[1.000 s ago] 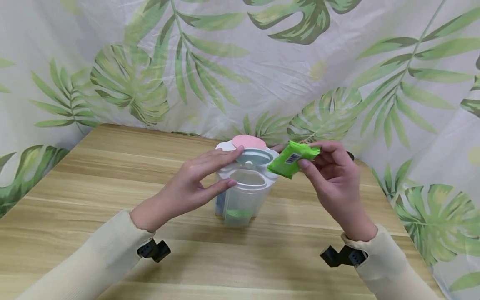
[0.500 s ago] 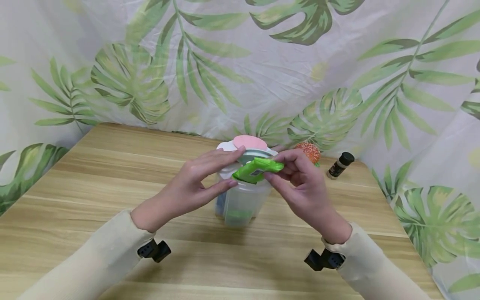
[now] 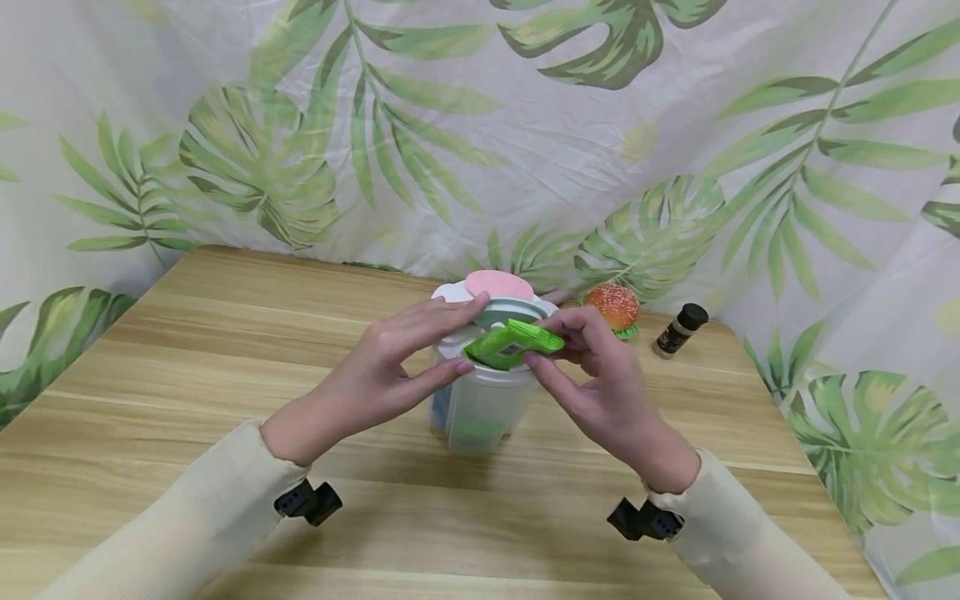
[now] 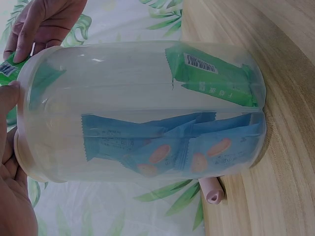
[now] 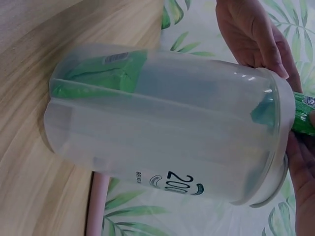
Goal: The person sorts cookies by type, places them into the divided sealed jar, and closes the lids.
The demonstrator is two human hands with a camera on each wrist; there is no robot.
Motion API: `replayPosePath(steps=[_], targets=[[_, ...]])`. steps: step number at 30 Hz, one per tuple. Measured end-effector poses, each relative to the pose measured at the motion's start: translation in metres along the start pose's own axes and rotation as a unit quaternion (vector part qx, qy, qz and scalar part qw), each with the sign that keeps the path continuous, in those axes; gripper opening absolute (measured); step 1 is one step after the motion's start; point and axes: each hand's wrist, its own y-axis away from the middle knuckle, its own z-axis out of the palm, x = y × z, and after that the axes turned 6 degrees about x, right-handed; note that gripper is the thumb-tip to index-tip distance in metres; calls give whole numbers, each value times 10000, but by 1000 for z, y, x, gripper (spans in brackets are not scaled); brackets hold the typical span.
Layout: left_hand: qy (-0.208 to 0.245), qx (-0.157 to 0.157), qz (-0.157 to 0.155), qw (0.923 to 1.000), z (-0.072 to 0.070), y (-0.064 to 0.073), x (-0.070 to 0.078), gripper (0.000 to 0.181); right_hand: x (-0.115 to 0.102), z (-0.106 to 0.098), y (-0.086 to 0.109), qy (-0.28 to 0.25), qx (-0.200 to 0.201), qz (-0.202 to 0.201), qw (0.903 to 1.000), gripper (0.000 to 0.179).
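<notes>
Upright on the table stands a clear plastic storage canister with a white top. Its grey-green flip lid is raised, the pink lid behind it. My left hand rests on the top, fingers extended on the raised lid and thumb by the opening's rim. My right hand pinches a green snack packet by one end; its lower end shows inside the canister's mouth in both wrist views. Within the canister, a green packet lies at the bottom of one compartment and several blue packets fill another.
A toy hamburger and a black-capped seasoning bottle stand at the back right of the wooden table. A pink cylindrical thing lies behind the canister. Leaf-patterned cloth hangs behind the table.
My right hand has carried the green packet leftward from beside the canister into its opening, uncovering the hamburger and bottle. My left hand has stayed at the lid.
</notes>
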Motion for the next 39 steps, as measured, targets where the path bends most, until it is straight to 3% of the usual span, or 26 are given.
replayPosePath(steps=[8,20,24,27,34,39], targets=[[9,30,61,10000,0,0,-1,63,0,-2,2,452,-364,-220,9981,47],[-11,41,125,9999,0,0,0,63,0,-1,1,467,-636,-296,9964,18],[0,47,104,9999,0,0,0,62,1,-1,1,449,-643,-271,9965,17],[14,47,86,10000,0,0,0,62,1,-2,1,482,-455,-226,9975,17],[95,51,117,9999,1,-1,-3,64,4,-3,-6,24,812,-77,9967,12],[34,80,152,9998,0,-1,-3,63,7,-4,-9,-107,717,566,9958,17]])
